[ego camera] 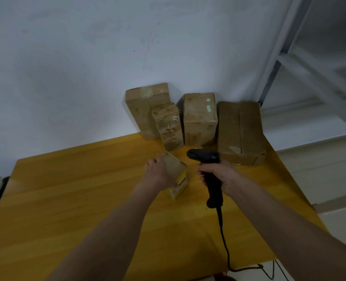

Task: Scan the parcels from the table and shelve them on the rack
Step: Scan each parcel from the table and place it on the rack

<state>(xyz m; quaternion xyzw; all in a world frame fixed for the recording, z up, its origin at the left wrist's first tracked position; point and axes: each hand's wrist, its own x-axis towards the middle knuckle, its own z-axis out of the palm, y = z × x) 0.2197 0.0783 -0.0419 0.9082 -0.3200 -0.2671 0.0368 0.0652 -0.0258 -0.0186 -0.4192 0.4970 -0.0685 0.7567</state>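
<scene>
**Small parcel held beside the scanner**

The left hand [161, 171] grips a small tan-and-yellow cardboard parcel [178, 177] just above the yellow wooden bench [66, 199], its long axis running away from the person and tilted. The right hand's [218, 175] fingers wrap the black corded handheld scanner [208, 171], head aimed left at the parcel.

left hand [161, 173] grips small parcel [177, 175] on yellow counter [66, 189], right hand [221, 176] holds black scanner [206, 157], four parcels [200, 118] against wall, rack [310, 63] at right
</scene>
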